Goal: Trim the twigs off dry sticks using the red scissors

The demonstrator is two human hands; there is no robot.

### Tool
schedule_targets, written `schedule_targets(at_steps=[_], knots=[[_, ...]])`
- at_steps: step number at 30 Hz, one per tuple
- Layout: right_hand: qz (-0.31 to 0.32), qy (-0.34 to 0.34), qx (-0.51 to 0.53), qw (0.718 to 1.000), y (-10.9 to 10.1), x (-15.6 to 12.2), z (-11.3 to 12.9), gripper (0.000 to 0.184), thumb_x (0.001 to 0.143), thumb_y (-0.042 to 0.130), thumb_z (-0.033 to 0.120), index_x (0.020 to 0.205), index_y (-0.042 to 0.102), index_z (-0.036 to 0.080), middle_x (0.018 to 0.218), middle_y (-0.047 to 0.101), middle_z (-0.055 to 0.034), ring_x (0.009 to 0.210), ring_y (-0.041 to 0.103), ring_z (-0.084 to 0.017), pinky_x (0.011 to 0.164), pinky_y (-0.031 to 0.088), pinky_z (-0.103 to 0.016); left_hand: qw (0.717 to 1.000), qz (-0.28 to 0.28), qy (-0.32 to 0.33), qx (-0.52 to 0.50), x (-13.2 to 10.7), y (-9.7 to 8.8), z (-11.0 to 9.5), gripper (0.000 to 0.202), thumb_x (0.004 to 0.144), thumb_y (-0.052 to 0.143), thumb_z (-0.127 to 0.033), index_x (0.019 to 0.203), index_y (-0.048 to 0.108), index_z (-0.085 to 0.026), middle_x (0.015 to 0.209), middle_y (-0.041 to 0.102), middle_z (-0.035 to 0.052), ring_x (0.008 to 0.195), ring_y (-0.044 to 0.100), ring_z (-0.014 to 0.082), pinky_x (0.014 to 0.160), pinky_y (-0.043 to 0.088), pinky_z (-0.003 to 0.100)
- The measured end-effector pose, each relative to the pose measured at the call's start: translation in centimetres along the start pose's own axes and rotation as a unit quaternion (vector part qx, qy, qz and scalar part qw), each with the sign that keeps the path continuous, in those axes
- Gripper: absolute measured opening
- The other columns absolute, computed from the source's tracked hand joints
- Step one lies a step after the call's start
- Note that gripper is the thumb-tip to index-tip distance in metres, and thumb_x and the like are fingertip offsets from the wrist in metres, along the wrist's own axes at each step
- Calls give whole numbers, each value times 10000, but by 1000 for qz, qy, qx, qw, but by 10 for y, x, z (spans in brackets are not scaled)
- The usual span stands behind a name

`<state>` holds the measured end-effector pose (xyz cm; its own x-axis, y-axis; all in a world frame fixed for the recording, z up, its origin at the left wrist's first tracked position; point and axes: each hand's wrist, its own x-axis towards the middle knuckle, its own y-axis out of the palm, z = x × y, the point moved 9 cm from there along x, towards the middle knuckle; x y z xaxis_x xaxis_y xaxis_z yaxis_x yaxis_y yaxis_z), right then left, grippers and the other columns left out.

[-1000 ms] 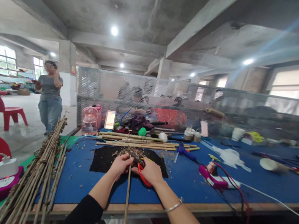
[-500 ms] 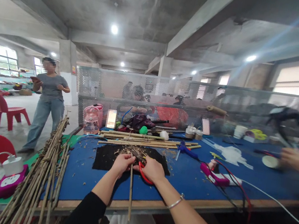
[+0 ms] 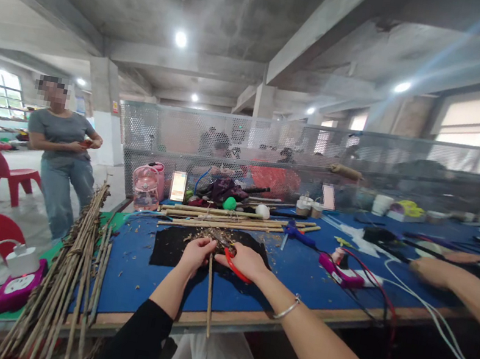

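My left hand (image 3: pixel 197 255) is closed around the upper end of a thin bamboo stick (image 3: pixel 209 299), which slants down past the table's front edge. My right hand (image 3: pixel 248 262) grips red-handled pruning shears (image 3: pixel 237 267), their dark blades pointing at the stick's top by my left fingers. Whether the blades touch the stick I cannot tell. Beneath both hands lies a black cloth (image 3: pixel 166 248), strewn with brown plant scraps (image 3: pixel 207 234). Behind it, several longer bamboo poles (image 3: pixel 236 226) lie across the blue table (image 3: pixel 128 284).
A bundle of knobbly sticks (image 3: pixel 65 272) leans over the table's left end. To the right are a blue glue gun (image 3: pixel 302 234) and a purple power strip (image 3: pixel 342 273) with cables. A co-worker's arm (image 3: pixel 458 281) reaches in at right. A person (image 3: pixel 63 154) stands beyond a red chair (image 3: pixel 9 171).
My hands stay close together at the stick's top, the shears shifting slightly. The co-worker's hands have lowered to the table at right. The standing person has turned and lowered their hands.
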<state>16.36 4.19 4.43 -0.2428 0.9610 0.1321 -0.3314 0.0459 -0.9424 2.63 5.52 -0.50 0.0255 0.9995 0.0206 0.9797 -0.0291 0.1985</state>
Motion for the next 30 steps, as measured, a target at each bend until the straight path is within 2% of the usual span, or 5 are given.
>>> schedule_targets(at_steps=[8, 16, 19, 24, 30], knots=[[-10, -4, 16, 1000, -1, 1, 15, 601, 634, 531, 695, 977, 584, 205, 982, 651, -99, 905, 616, -278, 707, 448, -330, 1000, 1, 11, -27, 1, 0, -3, 480, 517, 729, -536, 717, 556, -135, 458, 398, -78, 356, 323, 22, 356, 221, 171], [-29, 6, 19, 999, -3, 0, 17, 606, 626, 529, 704, 949, 593, 195, 953, 657, -111, 879, 622, -292, 684, 451, -341, 999, 10, 1, -46, 2, 4, 2, 517, 494, 736, -545, 775, 585, -138, 501, 431, -73, 350, 314, 15, 347, 206, 175], [-21, -13, 36, 999, -2, 0, 21, 528, 662, 529, 666, 942, 603, 225, 925, 669, -84, 870, 630, -269, 679, 450, -318, 999, 3, -5, -39, 2, 4, 4, 532, 480, 733, -565, 756, 600, -131, 502, 450, -60, 345, 313, 15, 345, 210, 182], [-10, 20, 35, 999, 2, 0, 15, 558, 656, 535, 666, 956, 607, 201, 941, 671, -113, 885, 630, -286, 694, 454, -334, 1000, -6, -11, -26, 3, 1, 7, 566, 472, 736, -569, 809, 637, -125, 506, 481, -46, 343, 316, 16, 341, 207, 179], [12, 21, 63, 998, 9, -2, 13, 523, 648, 527, 681, 906, 642, 241, 904, 685, -86, 840, 642, -261, 658, 454, -309, 1000, -24, -2, -11, 3, -2, 8, 502, 468, 750, -538, 703, 634, -109, 467, 459, -45, 351, 325, 25, 345, 238, 182]])
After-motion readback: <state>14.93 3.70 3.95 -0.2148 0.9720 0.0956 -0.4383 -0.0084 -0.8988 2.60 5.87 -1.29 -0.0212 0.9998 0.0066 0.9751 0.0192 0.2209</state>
